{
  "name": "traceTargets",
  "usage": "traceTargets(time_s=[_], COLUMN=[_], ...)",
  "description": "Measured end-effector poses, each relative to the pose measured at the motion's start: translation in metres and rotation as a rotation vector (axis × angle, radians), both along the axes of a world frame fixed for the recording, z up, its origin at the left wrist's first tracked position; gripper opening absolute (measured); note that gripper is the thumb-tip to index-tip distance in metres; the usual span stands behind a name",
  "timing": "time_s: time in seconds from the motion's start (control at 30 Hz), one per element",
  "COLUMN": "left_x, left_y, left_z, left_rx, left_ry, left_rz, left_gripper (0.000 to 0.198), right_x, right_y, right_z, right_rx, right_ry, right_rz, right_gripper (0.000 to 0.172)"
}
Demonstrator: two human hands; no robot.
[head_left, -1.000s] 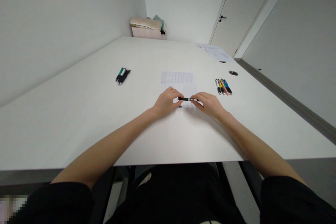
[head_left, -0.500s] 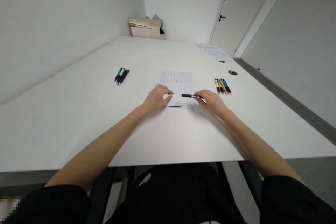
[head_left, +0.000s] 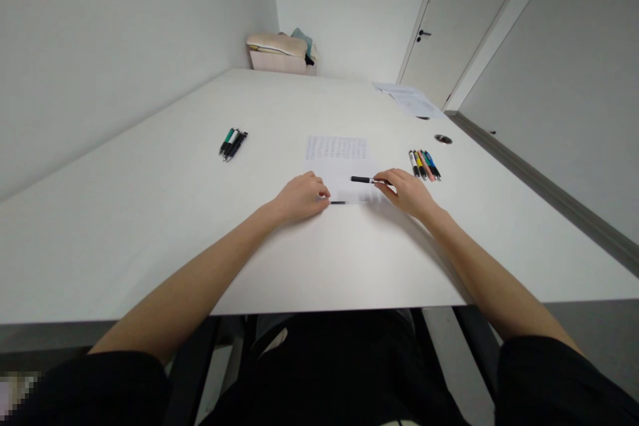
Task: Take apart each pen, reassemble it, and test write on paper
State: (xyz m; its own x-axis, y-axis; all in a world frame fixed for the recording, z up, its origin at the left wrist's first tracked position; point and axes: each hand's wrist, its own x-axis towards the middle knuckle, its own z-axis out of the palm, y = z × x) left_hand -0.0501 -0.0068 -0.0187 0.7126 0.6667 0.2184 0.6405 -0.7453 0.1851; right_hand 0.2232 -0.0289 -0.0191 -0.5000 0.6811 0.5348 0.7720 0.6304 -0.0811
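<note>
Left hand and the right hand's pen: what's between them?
In the head view, the printed sheet shows between the left hand and pen; lower in frame, a slim black refill extends rightward from that hand.

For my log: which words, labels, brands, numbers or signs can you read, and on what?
No text is readable.
Middle sheet: rows of marks, too small to read.
Far papers: faint marks, too blurred to read.
Left pens, right pens, held pen: no lettering can be made out.
</note>
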Motion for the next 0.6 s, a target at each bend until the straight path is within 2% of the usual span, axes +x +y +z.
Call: traceTargets(time_s=[0.27,0.5,0.6], left_x=[0.0029,0.0063,0.0052], left_y=[-0.0019,-0.0028,-0.0024], left_z=[-0.0061,-0.0053,-0.0043], left_rx=[0.013,0.013,0.011], left_ry=[-0.015,-0.103,-0.104], left_rz=[-0.030,0.016,-0.001], left_gripper=[0.019,0.019,0.018], right_x=[0.0017,0.0031,0.0040], right_y=[0.0014,0.0012,0.0017], right_z=[-0.0004,-0.0002,-0.0007], right_rx=[0.004,0.022,0.025], right_ry=[-0.014,-0.021,-0.022], right_rz=[-0.010,-0.022,-0.018], right_gripper=[0.018,0.019,0.019])
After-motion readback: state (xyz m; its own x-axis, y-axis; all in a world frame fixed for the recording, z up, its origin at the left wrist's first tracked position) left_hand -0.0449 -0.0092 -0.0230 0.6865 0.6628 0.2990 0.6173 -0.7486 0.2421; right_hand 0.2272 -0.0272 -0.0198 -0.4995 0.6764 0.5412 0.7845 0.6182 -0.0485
